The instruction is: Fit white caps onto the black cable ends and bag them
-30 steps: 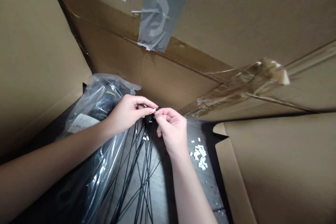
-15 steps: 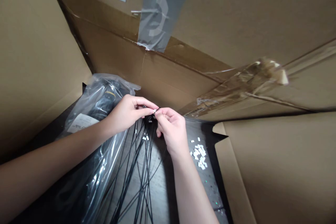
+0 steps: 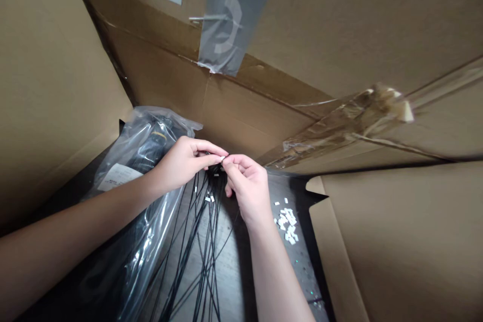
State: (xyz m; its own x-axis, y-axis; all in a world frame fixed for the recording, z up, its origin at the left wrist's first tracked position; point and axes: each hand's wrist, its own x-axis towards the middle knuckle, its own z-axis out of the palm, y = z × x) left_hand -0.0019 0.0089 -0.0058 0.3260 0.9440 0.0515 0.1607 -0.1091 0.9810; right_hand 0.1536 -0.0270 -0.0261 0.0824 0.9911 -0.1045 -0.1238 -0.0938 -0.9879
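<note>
My left hand (image 3: 184,161) reaches in over the clear bag and pinches a small white connector (image 3: 222,159) between thumb and forefinger. Against it, my right hand (image 3: 247,181) is closed in a pinch, with a thin dark end, apparently a black wire, showing at the fingertips. The fingertips of both hands meet. Below them a loose bundle of black wires (image 3: 206,251) runs toward me over the grey surface. Small white pieces (image 3: 209,198) lie among the wires' far ends. To the right of my right wrist is a pile of similar white connectors (image 3: 289,224).
A clear plastic bag (image 3: 145,241) with banded black wires and a white label (image 3: 119,177) lies at the left. Cardboard walls rise at the left, back (image 3: 256,115) and right (image 3: 407,231). Loose brown tape (image 3: 362,110) sticks out from the back wall.
The white connector at my fingertips has turned slightly and shows a little more of its side. Both hands stay in nearly the same place.
</note>
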